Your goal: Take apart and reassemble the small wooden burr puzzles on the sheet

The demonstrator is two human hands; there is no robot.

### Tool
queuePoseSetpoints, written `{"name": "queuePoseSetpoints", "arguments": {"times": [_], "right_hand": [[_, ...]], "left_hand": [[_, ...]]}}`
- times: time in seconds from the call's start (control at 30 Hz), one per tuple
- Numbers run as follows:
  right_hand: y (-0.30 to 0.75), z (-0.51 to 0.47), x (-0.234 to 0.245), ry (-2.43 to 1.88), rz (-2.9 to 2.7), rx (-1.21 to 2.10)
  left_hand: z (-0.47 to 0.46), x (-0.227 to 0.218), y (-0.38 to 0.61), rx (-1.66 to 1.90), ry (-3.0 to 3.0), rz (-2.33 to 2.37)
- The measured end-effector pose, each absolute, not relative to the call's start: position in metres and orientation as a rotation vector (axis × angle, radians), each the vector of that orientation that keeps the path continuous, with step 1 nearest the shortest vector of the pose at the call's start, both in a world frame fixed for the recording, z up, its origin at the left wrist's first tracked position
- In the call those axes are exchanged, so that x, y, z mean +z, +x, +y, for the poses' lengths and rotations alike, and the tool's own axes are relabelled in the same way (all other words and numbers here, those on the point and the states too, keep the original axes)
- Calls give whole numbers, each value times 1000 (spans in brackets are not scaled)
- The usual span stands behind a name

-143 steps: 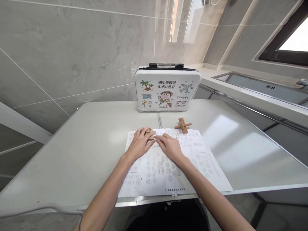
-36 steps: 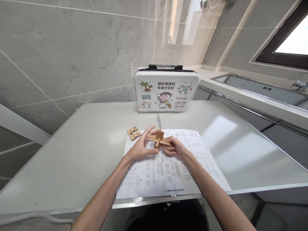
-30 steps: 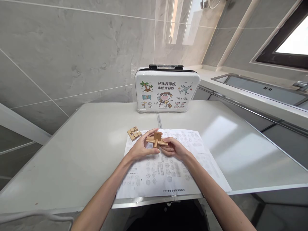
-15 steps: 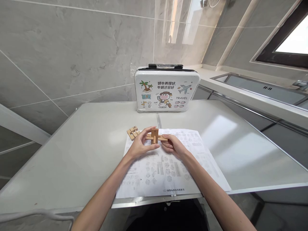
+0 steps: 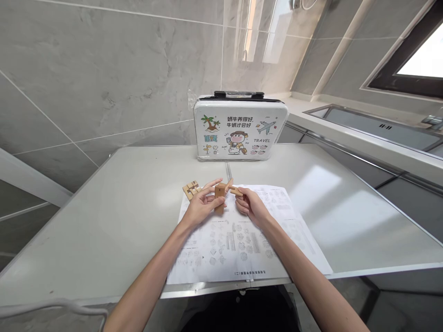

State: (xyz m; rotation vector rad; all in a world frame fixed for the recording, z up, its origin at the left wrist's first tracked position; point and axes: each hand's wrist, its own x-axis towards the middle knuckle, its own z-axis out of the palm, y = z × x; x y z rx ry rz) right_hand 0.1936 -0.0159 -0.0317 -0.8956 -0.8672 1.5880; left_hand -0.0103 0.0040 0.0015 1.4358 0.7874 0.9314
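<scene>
In the left hand (image 5: 202, 208), fingers closed, an upright wooden block (image 5: 219, 197); in the right hand (image 5: 251, 206), pinched shut, a slanted wooden bar (image 5: 234, 189) touching its top. Both lifted just above the instruction sheet (image 5: 249, 249), probably to keep the joint in sight beside the diagrams. At the sheet's far left corner, on the counter (image 5: 114, 221), a cluster of wooden pieces (image 5: 191, 188), set aside. Against the wall, a printed case (image 5: 240, 131), closed, contents hidden.

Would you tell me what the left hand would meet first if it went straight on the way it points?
Probably the stick in the right hand, just beyond the left hand and its block; depth is unclear. If it clears that, only bare table lies before the case.
</scene>
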Motion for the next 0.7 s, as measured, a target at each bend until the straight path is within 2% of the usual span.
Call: {"name": "queuePoseSetpoints", "arguments": {"times": [0.2, 0.7], "right_hand": [[197, -15, -30, -875, -752, 1463], [195, -17, -26, -847, -814, 1437]], "left_hand": [[10, -5, -12, 1103, 1617, 1066], [6, -26, -11, 862, 2246, 1353]]}}
